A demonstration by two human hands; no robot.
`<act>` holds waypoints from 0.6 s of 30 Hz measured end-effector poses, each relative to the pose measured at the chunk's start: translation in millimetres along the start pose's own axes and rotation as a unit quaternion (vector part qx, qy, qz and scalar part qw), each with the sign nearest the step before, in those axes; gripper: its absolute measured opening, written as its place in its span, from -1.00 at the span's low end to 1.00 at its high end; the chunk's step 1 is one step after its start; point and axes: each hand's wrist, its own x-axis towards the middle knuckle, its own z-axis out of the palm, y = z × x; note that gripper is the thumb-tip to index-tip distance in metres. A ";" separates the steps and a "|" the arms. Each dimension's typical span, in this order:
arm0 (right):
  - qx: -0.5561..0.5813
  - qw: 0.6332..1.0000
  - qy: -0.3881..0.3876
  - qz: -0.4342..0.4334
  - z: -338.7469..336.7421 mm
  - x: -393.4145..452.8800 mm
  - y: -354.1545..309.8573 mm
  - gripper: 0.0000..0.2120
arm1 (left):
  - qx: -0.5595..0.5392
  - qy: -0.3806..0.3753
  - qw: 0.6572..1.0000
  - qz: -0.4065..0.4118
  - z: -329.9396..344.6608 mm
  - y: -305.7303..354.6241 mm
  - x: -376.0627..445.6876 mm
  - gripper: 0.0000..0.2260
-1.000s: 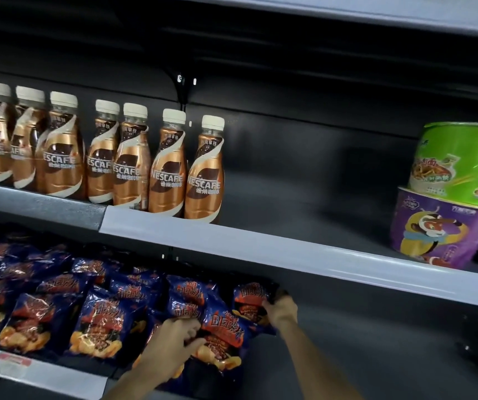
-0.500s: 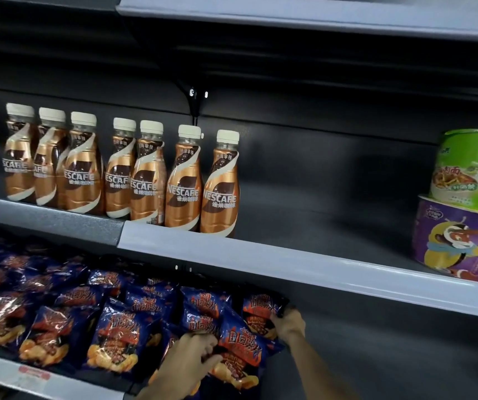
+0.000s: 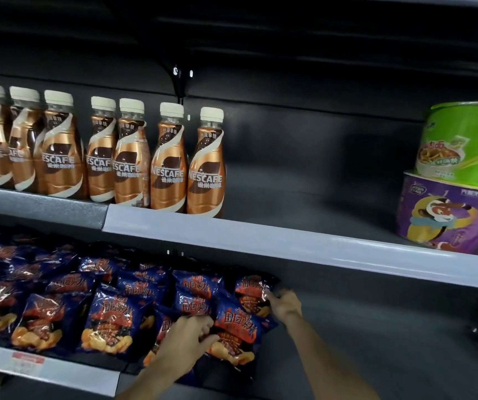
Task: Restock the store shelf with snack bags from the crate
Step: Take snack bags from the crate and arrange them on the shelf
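Lower shelf (image 3: 376, 336) bare right of snack bags (image 3: 110, 321); upper shelf edge (image 3: 261, 241) overhangs.

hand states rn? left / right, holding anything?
Left hand: fingers curled on a front snack bag, gripping it.
Right hand: gripping the rearmost bag at its edge.
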 end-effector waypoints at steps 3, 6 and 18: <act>-0.033 0.999 0.006 -0.013 -19.1 -17.9 -2.0 -0.49 | -0.023 0.023 0.999 -0.003 8.9 5.6 8.5 -0.86; -0.016 1.000 0.006 -0.021 -41.1 -26.0 2.9 -0.45 | -0.047 0.028 0.999 -0.001 19.2 18.4 22.7 -0.82; 0.123 0.988 -0.096 -0.012 -65.4 -42.8 26.4 -0.53 | -0.041 0.064 0.994 -0.074 50.4 59.2 63.8 -0.80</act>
